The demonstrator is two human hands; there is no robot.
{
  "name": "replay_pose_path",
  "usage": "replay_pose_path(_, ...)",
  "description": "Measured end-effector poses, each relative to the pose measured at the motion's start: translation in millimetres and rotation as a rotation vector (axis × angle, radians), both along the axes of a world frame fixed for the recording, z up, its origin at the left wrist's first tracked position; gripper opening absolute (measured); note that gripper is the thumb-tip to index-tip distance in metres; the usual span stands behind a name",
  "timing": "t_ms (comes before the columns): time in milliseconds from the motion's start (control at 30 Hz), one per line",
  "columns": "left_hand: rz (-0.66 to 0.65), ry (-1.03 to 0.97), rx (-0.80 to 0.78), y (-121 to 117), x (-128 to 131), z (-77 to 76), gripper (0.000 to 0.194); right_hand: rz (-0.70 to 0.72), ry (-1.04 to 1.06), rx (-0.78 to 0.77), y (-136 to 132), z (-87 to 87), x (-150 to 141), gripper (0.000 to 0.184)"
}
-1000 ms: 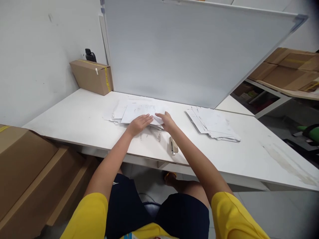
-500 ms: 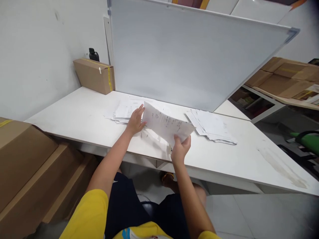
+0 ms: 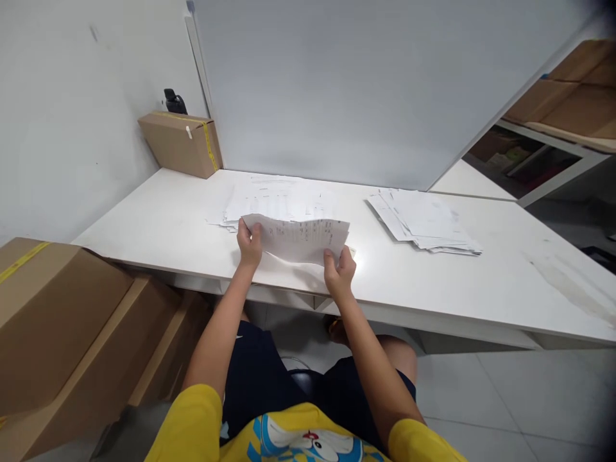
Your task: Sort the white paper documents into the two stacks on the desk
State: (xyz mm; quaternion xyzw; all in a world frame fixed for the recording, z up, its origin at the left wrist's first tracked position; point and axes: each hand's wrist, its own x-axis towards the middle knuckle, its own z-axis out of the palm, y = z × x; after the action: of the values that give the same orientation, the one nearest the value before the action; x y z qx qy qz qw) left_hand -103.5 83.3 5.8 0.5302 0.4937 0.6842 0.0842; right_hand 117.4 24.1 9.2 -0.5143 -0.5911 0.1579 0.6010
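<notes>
Between my two hands a printed sheet of paper (image 3: 298, 240) is held up, bowed, just above the front of the white table. My left hand (image 3: 250, 245) pinches its left end, thumb on the near face. At the right end, my right hand (image 3: 339, 269) grips the lower corner with thumb and fingers. Whether it is one sheet or a few together I cannot tell. Behind it lies a spread pile of printed papers (image 3: 269, 197), partly covered by the held paper. Off to the right rests another uneven stack of papers (image 3: 428, 221).
A white board (image 3: 327, 90) stands along the back of the white table (image 3: 500, 282). A taped cardboard box (image 3: 180, 144) sits at the back left, with a black bottle (image 3: 174, 101) behind it. Large cardboard boxes (image 3: 58, 321) crowd the left front. Shelving holds more cardboard (image 3: 572, 96) at right.
My left hand has closed on the paper's left end, where its fingers were spread before. The paper has come lower and more level, and the view has shifted.
</notes>
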Motion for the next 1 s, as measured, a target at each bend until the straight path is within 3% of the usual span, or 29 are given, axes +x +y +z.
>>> replay_pose_path(133,0.044,0.011,0.009,-1.6,3.5,2.5,0.054,0.002,-0.047,0.048,7.3,0.5,10.0,0.029)
replay_pose_path(233,0.056,0.000,0.020,-4.2,5.6,4.7,0.054,-0.036,-0.007,0.062,-1.4,-3.3,13.8,0.039)
replay_pose_path(333,0.026,0.010,0.031,-6.3,5.3,6.5,0.058,-0.060,0.101,0.022,-18.8,-12.3,8.0,0.045)
replay_pose_path(467,0.002,0.046,0.041,-7.5,4.4,9.2,0.061,0.030,0.280,0.000,-35.1,-26.4,-7.7,0.053)
replay_pose_path(600,0.000,0.012,0.034,-5.1,3.8,11.4,0.061,0.126,0.399,-0.024,-34.8,-31.1,-10.0,0.047)
replay_pose_path(733,0.019,-0.014,0.029,-5.2,5.6,15.4,0.061,0.197,0.210,-0.163,-38.5,-21.9,11.7,0.030)
replay_pose_path(867,-0.057,-0.055,-0.034,-37.5,20.7,18.8,0.058,0.190,0.126,-0.274,-67.2,-8.0,51.9,0.030)
replay_pose_path(1000,-0.361,-0.159,-0.308,-99.0,51.9,10.1,0.046,0.141,0.205,-0.414,-109.1,-10.2,97.4,0.034)
